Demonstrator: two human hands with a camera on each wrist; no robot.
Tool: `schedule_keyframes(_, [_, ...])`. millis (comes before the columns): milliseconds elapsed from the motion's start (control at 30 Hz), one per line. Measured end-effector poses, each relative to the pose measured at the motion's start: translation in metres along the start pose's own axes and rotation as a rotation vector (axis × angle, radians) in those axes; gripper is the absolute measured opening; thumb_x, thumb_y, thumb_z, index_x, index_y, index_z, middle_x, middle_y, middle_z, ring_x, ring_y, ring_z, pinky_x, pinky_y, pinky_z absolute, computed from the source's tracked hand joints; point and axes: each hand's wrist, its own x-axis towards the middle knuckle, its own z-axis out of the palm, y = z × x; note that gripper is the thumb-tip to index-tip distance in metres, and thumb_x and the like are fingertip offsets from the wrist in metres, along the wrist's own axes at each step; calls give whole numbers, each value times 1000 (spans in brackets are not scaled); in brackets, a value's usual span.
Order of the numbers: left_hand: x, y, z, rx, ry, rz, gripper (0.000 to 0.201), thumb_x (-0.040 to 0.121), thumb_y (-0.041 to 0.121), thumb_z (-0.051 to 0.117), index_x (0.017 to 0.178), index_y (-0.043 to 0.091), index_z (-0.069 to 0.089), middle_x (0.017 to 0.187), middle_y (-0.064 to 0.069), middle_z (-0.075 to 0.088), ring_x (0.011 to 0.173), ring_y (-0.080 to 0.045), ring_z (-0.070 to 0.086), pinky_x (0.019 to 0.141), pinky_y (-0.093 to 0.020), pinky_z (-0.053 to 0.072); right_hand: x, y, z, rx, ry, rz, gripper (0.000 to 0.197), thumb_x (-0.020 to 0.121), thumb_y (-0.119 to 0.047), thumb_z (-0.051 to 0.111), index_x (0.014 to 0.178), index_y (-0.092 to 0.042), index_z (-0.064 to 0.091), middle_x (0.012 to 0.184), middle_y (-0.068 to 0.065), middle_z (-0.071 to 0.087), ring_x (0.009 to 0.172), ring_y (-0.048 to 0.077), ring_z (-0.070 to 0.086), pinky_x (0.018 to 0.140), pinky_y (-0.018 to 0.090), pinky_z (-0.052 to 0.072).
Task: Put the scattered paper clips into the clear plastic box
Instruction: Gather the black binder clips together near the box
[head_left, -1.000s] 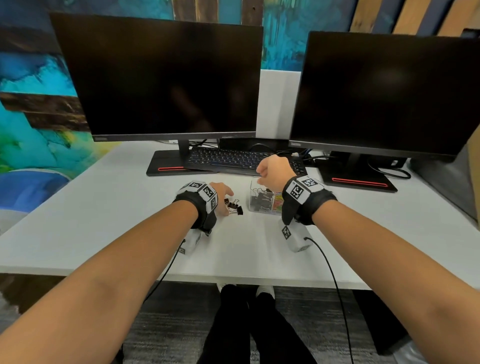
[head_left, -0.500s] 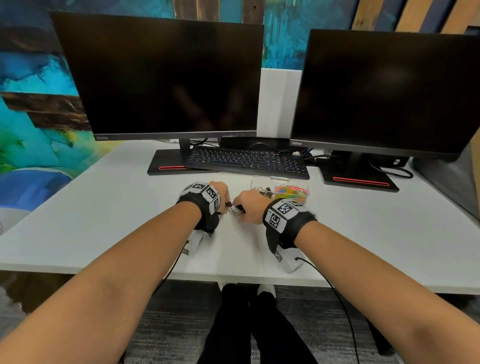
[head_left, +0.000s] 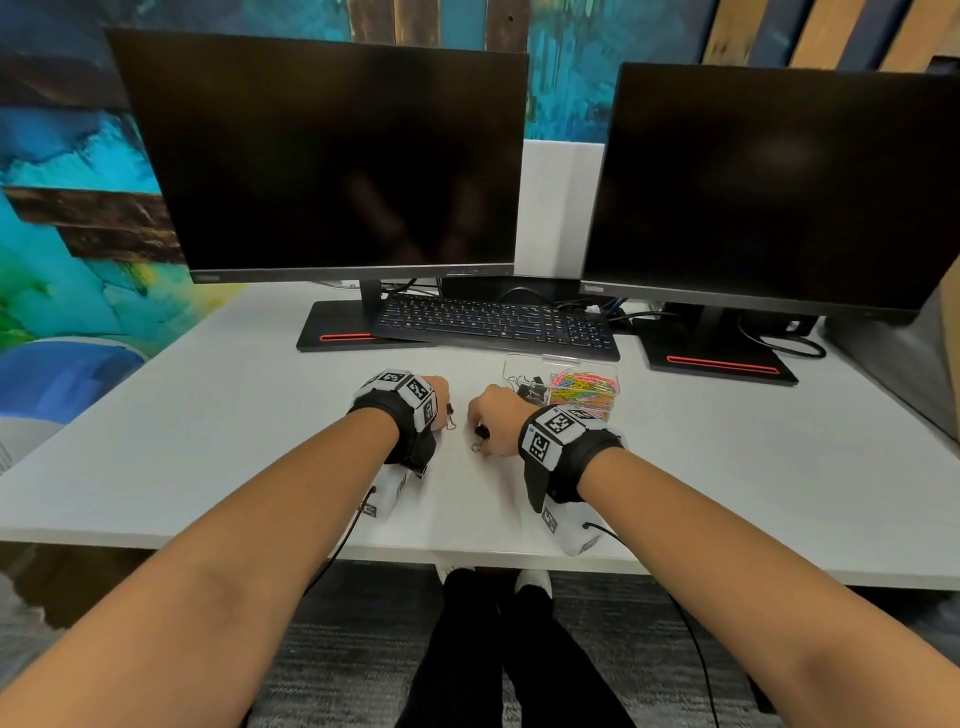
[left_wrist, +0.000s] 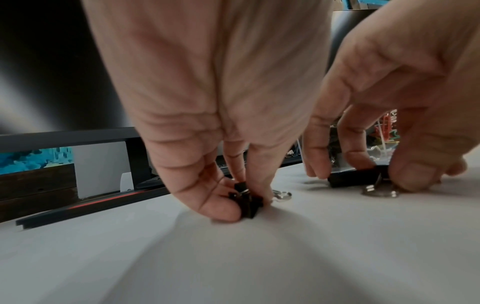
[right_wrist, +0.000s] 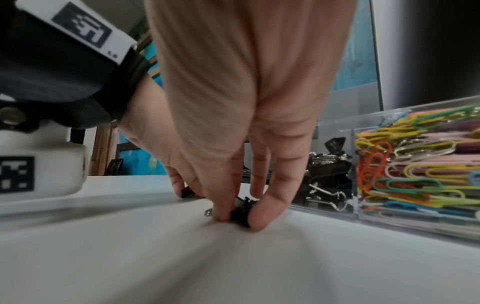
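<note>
While resting on the desk (head_left: 260, 441), both hands pinch binder clips: left hand (left_wrist: 221, 144) one (left_wrist: 246, 201), right hand (right_wrist: 246, 123) another (right_wrist: 241, 209).

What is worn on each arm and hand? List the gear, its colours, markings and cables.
Both forearms are bare, no sleeves or gloves. The left hand and right hand each have a black wrist strap topped with white blocks printed with black square-code markers. Under each wrist hangs a white camera housing, also marked, with a thin black cable trailing off the desk edge.

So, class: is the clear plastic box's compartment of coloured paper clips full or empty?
Nearly full. In the right wrist view the coloured paper clips pile almost to the rim of the clear plastic box.
</note>
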Motion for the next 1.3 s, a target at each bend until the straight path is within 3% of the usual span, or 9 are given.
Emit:
schedule_keyframes(167, [-52, 13, -16, 27, 26, 41, 35, 91, 13, 55, 125, 11, 59, 129, -5, 59, 116, -25, 57, 94, -27, 44, -6, 4, 3, 90, 43, 13, 32, 84, -12, 63, 115, -7, 58, 119, 12, 60, 109, 28, 57, 88, 31, 47])
schedule_keyframes(300, [-55, 8, -17, -25, 11, 18, 30, 87, 27, 59, 114, 15, 66, 118, -2, 66, 98, -24, 64, 91, -31, 51, -10, 5, -2, 117, -40, 31, 33, 81, -13, 66, 114, -9, 64, 114, 7, 65, 105, 26, 61, 84, 27, 49])
schedule_keyframes(500, [-60, 2, -22, -101, 44, 17, 29, 86, 31, 62, 107, 13, 69, 105, -4, 71, 97, -25, 68, 90, -33, 54, -16, 8, -1, 191, -57, 76, 20, 78, -11, 68, 96, -6, 75, 98, 7, 74, 75, 16, 61, 73, 24, 54])
schedule_keyframes(633, [-66, 10, -39, -294, 206, -1, 24, 88, 21, 60, 107, 9, 69, 104, -7, 72, 94, -22, 68, 87, -32, 55, -21, 9, 1, 194, 0, 90, 19, 76, -15, 71, 92, -4, 74, 97, 7, 74, 76, 16, 61, 67, 21, 46])
schedule_keyframes(767, [-72, 32, -63, -524, 438, 108, 26, 86, 20, 66, 109, 9, 65, 105, -8, 70, 99, -22, 67, 90, -32, 53, -26, 11, 5, 176, 36, 113, 24, 71, -18, 77, 89, -3, 72, 95, 9, 72, 75, 17, 58, 67, 23, 50])
schedule_keyframes(900, [-69, 58, -70, -709, 532, 217, 28, 77, 17, 75, 103, 12, 67, 90, -4, 65, 90, -19, 65, 89, -33, 54, -32, 14, 6, 167, 30, 98, 22, 71, -17, 75, 88, -4, 70, 94, 9, 70, 77, 18, 58, 72, 27, 54])
schedule_keyframes(1033, [-62, 76, -65, -638, 438, 270, 43, 75, 15, 78, 116, 13, 63, 107, -5, 68, 96, -15, 63, 91, -23, 50, -39, 19, 7, 203, 59, 75, 18, 69, -17, 77, 82, -7, 69, 82, 3, 63, 75, 16, 57, 66, 23, 49])
schedule_keyframes(1133, [-60, 76, -60, -572, 386, 293, 52, 77, 10, 76, 125, 11, 58, 116, -7, 65, 104, -19, 64, 93, -26, 51, -44, 27, 8, 234, 98, 69, 22, 69, -18, 80, 83, -6, 70, 84, 5, 67, 73, 14, 55, 60, 19, 43])
schedule_keyframes(1300, [-61, 59, -55, -533, 483, 326, 33, 84, 5, 66, 117, 9, 65, 118, -8, 66, 109, -18, 62, 97, -25, 48, -53, 43, -13, 338, 232, 82, 13, 72, -17, 73, 81, -7, 72, 78, -1, 64, 72, 11, 54, 69, 20, 41])
